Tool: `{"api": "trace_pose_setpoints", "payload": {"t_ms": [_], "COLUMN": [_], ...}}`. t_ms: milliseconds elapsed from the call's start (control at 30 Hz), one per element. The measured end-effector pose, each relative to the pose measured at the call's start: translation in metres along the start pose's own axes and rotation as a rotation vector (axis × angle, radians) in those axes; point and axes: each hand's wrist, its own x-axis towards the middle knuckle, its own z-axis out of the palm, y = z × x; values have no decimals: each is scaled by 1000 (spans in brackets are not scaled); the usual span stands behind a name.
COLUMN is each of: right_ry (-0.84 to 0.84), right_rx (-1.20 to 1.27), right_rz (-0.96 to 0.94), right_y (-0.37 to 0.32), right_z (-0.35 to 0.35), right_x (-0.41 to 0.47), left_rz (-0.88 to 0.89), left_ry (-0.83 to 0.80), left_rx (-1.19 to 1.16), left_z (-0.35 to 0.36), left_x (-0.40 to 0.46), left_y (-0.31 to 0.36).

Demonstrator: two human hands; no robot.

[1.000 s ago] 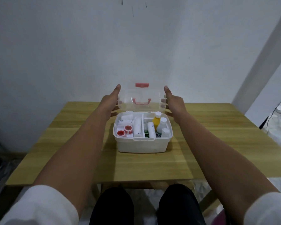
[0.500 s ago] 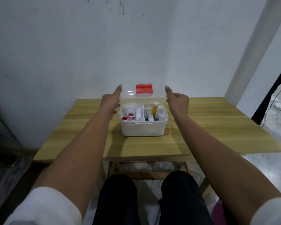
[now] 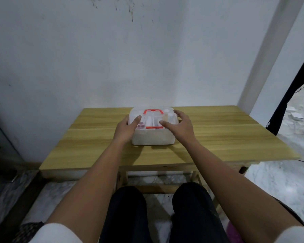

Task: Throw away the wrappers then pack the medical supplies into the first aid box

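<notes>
Clear plastic lid (image 3: 154,118) now swung down onto white first aid box (image 3: 153,138) on wooden counter (image 3: 218,137). Left hand (image 3: 127,128), right hand (image 3: 180,126): fingers spread flat, pressing, gripping nothing. Packing seemingly finished; latching likely remains.

Wooden table (image 3: 218,137), stained wall (image 3: 112,50), perhaps marble floor (image 3: 279,181)

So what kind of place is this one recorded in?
Probably a plain room in a home or small workspace, not a clinic: a bare wooden table pushed against a scuffed white wall, a marble-patterned floor, and only a first aid box on the table.
</notes>
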Motion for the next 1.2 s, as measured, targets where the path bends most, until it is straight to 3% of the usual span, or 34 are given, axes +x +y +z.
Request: {"api": "trace_pose_setpoints", "payload": {"t_ms": [200, 467, 967, 1100, 1200], "right_ry": [-28, -37, -43, -108, -38], "right_rx": [72, 168, 127, 36, 39], "right_rz": [-18, 64, 123, 128, 77], "right_y": [17, 22, 38, 35, 21], "right_z": [6, 21, 51, 46, 41], "right_x": [0, 54, 190, 194, 180], "left_rz": [35, -50, -87, -73, -49], "left_ry": [-7, -59, -40, -16, 76], "left_rx": [-84, -109, 66, 143, 189], "left_z": [5, 17, 53, 53, 51], "left_x": [1, 59, 216, 215, 191], "left_y": [-12, 1, -7, -2, 15]}}
